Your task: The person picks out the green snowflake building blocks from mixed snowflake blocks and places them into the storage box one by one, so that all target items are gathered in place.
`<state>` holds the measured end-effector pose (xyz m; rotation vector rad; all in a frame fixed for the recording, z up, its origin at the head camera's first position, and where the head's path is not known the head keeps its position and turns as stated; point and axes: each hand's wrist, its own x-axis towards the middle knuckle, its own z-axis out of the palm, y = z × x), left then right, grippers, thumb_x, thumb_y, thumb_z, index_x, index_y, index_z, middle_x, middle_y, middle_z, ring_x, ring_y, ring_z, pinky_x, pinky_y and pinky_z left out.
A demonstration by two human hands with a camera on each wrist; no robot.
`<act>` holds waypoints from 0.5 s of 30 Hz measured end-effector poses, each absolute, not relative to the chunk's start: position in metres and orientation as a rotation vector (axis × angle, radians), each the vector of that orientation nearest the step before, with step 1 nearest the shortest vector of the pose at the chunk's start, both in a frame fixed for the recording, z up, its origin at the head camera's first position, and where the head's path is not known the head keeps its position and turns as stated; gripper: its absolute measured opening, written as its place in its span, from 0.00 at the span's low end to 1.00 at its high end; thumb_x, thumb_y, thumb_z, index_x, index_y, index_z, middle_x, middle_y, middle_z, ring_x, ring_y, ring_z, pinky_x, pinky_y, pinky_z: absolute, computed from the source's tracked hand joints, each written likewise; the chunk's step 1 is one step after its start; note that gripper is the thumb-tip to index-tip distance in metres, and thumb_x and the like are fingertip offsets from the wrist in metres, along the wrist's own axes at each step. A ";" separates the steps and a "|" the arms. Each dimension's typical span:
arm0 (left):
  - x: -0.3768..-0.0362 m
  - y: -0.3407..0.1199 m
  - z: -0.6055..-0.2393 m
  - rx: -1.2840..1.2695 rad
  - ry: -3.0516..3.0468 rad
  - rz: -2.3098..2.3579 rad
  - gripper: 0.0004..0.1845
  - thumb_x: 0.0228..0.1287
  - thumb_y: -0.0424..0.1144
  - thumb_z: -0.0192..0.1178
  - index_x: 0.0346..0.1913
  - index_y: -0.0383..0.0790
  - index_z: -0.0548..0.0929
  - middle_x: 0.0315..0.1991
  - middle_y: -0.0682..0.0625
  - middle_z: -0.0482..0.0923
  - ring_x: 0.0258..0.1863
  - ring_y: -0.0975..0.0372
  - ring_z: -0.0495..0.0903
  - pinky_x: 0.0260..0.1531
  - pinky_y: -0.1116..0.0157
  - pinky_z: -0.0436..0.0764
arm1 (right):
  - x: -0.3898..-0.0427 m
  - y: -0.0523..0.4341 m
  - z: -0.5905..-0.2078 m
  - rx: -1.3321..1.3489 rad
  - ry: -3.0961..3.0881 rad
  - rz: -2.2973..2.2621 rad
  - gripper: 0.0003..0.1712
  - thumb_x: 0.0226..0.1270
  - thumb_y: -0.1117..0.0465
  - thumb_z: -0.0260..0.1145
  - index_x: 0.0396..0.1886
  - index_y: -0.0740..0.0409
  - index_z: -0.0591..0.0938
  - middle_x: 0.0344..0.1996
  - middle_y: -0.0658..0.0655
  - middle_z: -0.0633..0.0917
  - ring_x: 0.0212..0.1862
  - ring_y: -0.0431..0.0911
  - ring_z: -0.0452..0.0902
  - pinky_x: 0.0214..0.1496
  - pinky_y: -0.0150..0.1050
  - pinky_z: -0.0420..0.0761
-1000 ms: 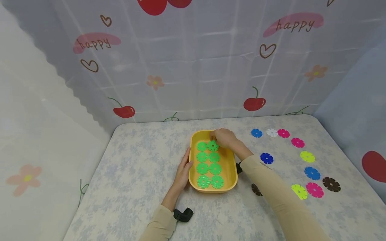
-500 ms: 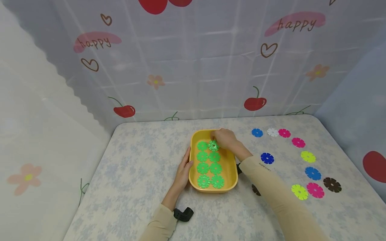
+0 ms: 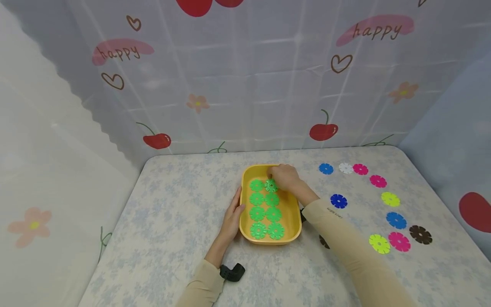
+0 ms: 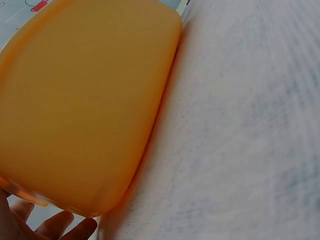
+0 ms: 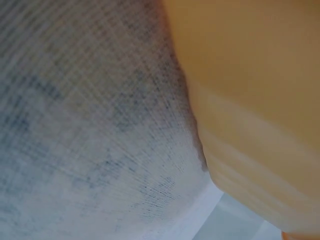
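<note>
A yellow tray (image 3: 268,242) sits mid-table and holds several green snowflake discs (image 3: 258,213) in two columns. My right hand (image 3: 283,176) reaches over the tray's far end. Its fingertips pinch the top-right green disc (image 3: 271,185), which looks slightly tipped. My left hand (image 3: 233,215) lies with straight fingers against the tray's left wall. In the left wrist view the tray's outer wall (image 4: 85,110) fills the left, with fingertips (image 4: 55,226) below it. The right wrist view shows only the tray wall (image 5: 260,100) and the tablecloth (image 5: 90,125).
Loose discs curve across the table's right side: blue (image 3: 326,169), white (image 3: 345,168), pink (image 3: 378,181), yellow-green (image 3: 390,199), brown (image 3: 420,234) and others. One dark disc (image 3: 324,242) is partly hidden by my right sleeve. A printed curtain (image 3: 245,85) closes off the back.
The top-right green disc, flat a second ago, now sits slightly tipped under my right fingertips. Both hands have stayed almost where they were.
</note>
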<state>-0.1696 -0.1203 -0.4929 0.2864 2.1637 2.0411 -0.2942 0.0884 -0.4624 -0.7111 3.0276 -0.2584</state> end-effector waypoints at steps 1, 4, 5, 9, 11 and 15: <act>-0.170 -0.120 -0.493 0.287 2.166 2.042 0.30 0.79 0.34 0.36 0.79 0.41 0.44 0.80 0.45 0.38 0.79 0.54 0.38 0.77 0.51 0.44 | -0.294 0.088 -0.462 -0.714 3.031 -0.254 0.15 0.74 0.69 0.53 0.37 0.55 0.85 0.25 0.56 0.81 0.20 0.44 0.60 0.25 0.35 0.62; -0.170 -0.120 -0.493 0.305 2.180 2.039 0.30 0.79 0.33 0.36 0.79 0.39 0.44 0.80 0.43 0.38 0.79 0.53 0.38 0.76 0.50 0.44 | -0.294 0.088 -0.462 -0.709 3.035 -0.257 0.14 0.74 0.68 0.54 0.42 0.55 0.86 0.27 0.58 0.83 0.19 0.44 0.62 0.24 0.35 0.63; -0.170 -0.121 -0.493 0.307 2.186 2.034 0.30 0.79 0.33 0.36 0.79 0.39 0.44 0.80 0.43 0.38 0.79 0.53 0.38 0.76 0.50 0.45 | -0.294 0.088 -0.462 -0.703 3.034 -0.255 0.14 0.74 0.68 0.54 0.44 0.56 0.86 0.29 0.58 0.84 0.19 0.44 0.63 0.24 0.35 0.64; -0.170 -0.121 -0.498 0.294 2.182 2.035 0.30 0.79 0.33 0.37 0.79 0.39 0.44 0.80 0.43 0.38 0.79 0.54 0.38 0.76 0.51 0.45 | -0.292 0.087 -0.462 -0.675 3.010 -0.261 0.16 0.74 0.67 0.53 0.51 0.56 0.85 0.36 0.60 0.87 0.22 0.46 0.70 0.25 0.35 0.68; -0.173 -0.121 -0.505 0.282 2.178 2.043 0.30 0.79 0.33 0.37 0.79 0.41 0.44 0.80 0.44 0.38 0.79 0.54 0.38 0.77 0.51 0.44 | -0.290 0.089 -0.460 -0.670 2.992 -0.278 0.16 0.74 0.67 0.54 0.53 0.56 0.84 0.42 0.60 0.87 0.26 0.48 0.75 0.28 0.35 0.72; -0.179 -0.121 -0.522 0.269 2.189 2.055 0.30 0.80 0.35 0.37 0.79 0.46 0.44 0.80 0.48 0.38 0.79 0.57 0.38 0.77 0.52 0.43 | -0.287 0.096 -0.452 -0.745 2.944 -0.452 0.16 0.70 0.72 0.56 0.53 0.62 0.83 0.45 0.63 0.85 0.38 0.52 0.80 0.37 0.39 0.78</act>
